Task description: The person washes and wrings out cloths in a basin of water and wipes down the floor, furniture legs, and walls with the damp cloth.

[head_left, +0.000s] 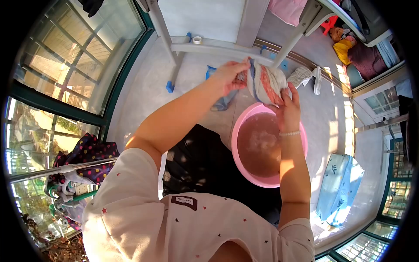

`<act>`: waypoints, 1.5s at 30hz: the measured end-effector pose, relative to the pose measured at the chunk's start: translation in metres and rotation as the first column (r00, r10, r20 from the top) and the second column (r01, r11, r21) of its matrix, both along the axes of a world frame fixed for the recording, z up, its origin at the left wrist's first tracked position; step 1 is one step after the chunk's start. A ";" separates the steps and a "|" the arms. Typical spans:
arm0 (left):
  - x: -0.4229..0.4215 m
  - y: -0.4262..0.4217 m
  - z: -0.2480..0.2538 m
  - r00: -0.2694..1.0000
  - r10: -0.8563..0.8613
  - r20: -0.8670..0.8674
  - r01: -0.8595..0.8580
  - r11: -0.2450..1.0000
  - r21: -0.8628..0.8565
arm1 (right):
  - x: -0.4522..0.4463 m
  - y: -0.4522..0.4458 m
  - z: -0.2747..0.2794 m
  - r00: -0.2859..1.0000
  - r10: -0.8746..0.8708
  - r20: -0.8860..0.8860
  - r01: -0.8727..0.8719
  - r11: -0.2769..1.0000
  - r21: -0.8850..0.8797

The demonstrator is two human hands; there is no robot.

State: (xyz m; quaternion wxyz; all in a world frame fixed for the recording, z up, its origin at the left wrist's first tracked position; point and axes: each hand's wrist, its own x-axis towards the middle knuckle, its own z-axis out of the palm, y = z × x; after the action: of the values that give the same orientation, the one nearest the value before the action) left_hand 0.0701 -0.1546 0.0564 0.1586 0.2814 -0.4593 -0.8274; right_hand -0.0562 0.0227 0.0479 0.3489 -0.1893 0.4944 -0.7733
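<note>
A striped cloth (266, 82), white with orange and blue bands, is stretched bunched between my two hands. My left hand (231, 77) grips its left end with the fingers closed. At its right end, my right hand (289, 107) holds the cloth between thumb and fingers; a beaded bracelet (290, 133) circles that wrist. Below the cloth stands a pink basin (238, 163) of cloudy brownish water (259, 148) with some foam. The cloth hangs over the basin's far rim, and I cannot tell whether it touches it.
Behind my left hand lies a blue bag-like item (223, 101) on the floor. White shoes (300, 77) stand at the far right. A light blue box (339, 190) sits to the right. A metal frame (214, 48) with blue feet crosses the back. Clothes (94, 157) hang at left.
</note>
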 end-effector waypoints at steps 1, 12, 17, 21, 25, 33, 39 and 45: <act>0.005 -0.024 0.006 0.995 0.101 0.011 -0.101 0.993 -0.064 | 0.000 -0.029 0.003 1.000 0.026 0.018 -0.025 0.999 -0.027; -0.001 -0.231 -0.095 0.740 0.489 0.462 0.647 -0.327 -0.689 | 0.094 -0.271 -0.113 0.839 0.367 0.402 -0.355 0.929 -0.107; 0.006 -0.205 -0.094 0.751 0.569 0.336 0.510 -0.175 -0.842 | 0.091 -0.237 -0.125 0.880 0.366 0.303 -0.378 0.926 -0.019; 0.007 -0.198 -0.084 0.659 0.616 0.431 0.623 -0.126 -0.772 | 0.060 -0.211 -0.207 0.873 0.444 -0.203 -0.165 0.659 0.734; -0.009 -0.187 -0.069 0.514 0.724 0.461 0.768 -0.149 -0.622 | 0.085 -0.157 -0.203 0.477 0.694 -0.539 0.265 0.471 0.841; 0.032 -0.078 -0.051 0.970 0.185 0.160 0.198 -0.207 -0.958 | 0.082 -0.142 -0.206 0.614 0.435 -0.658 0.178 0.736 0.653; 0.041 0.028 -0.066 0.998 0.037 0.059 0.046 0.290 -0.956 | 0.034 -0.022 -0.031 0.732 0.120 -0.670 0.036 0.976 0.215; -0.008 0.104 -0.037 0.984 -0.115 -0.137 -0.060 0.509 -0.859 | 0.023 0.108 0.041 0.676 -0.009 -0.737 0.288 0.924 0.253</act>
State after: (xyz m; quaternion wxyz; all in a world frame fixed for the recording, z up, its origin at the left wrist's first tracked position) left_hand 0.0624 -0.0504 0.0198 0.3041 0.0841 -0.7972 -0.5147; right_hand -0.0336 0.1309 0.0885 0.0882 -0.3719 0.7341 -0.5613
